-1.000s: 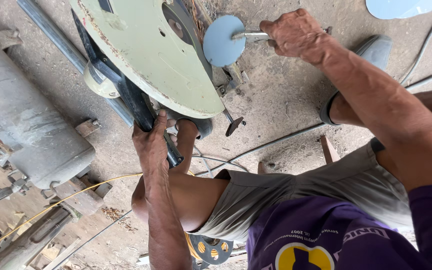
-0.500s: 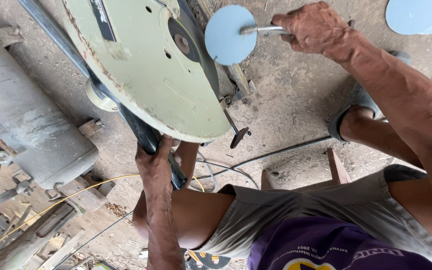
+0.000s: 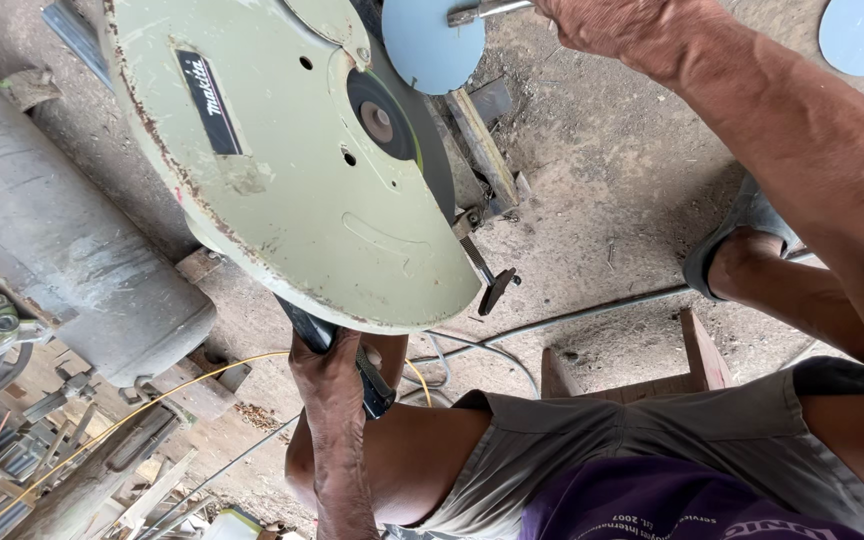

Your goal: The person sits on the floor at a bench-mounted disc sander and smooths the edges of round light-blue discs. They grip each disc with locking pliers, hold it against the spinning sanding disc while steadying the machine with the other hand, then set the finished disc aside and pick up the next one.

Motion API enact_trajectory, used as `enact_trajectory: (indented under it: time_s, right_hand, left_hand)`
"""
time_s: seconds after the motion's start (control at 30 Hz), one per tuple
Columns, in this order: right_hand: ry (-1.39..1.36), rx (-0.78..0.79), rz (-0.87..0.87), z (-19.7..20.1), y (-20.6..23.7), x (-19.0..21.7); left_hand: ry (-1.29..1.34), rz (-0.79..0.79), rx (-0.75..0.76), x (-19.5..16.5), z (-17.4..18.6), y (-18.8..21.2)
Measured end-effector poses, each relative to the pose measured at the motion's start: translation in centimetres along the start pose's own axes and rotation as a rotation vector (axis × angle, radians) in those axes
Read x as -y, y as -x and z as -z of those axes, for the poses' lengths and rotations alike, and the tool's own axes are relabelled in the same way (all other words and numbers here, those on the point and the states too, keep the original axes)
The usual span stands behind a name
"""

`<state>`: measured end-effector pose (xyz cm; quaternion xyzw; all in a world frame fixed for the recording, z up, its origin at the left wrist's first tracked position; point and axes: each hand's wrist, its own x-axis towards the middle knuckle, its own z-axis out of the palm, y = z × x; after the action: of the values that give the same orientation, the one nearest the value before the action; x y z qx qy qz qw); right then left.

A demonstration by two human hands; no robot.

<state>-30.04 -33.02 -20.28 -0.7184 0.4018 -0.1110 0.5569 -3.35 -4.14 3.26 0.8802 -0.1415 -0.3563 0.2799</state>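
– See the head view? The big green saw cover (image 3: 292, 170) looks much bigger and closer than a second ago.

– Yes. The left hand (image 3: 330, 375) is wrapped tight on the dark saw handle (image 3: 367, 380) under it.

– And the right hand (image 3: 602, 20)?

– Closed on a thin metal rod (image 3: 482, 10) with a round blue disc (image 3: 434, 42), right by the blade. The disc has moved nearer, so cutting looks close.

Dusty concrete floor (image 3: 602, 230) in daylight, w/ grey cylinder tank (image 3: 62, 250) at left & low wooden stool (image 3: 697, 355).
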Motion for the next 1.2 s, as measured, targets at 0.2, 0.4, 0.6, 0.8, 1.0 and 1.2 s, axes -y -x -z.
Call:
enact_trajectory:
  time_s: [0.2,0.4,0.6,0.8,1.0,1.2]
  right_hand:
    - [0.126,-0.001,0.091,-1.0,-0.4,-0.3]
    - [0.394,0.016,0.194,-1.2,0.4,-1.0]
    - [0.445,0.023,0.187,-0.8,1.4,0.8]
    - [0.09,0.081,-0.025,0.2,3.0,2.3]
    - [0.44,0.086,0.287,1.0,3.4,2.4]
    - [0.603,0.222,0.125,0.9,4.3,1.9]
  left_hand:
    - [0.044,-0.019,0.013,0.9,0.4,-0.4]
    - [0.057,-0.006,0.021,0.7,0.3,-0.2]
    - [0.082,-0.014,0.023,0.5,0.3,-0.1]
    - [0.017,-0.055,0.019,0.5,0.5,-0.1]
    - [-0.007,-0.026,0.03,0.3,0.5,0.2]
    - [-0.013,-0.045,0.023,0.4,0.6,0.1]
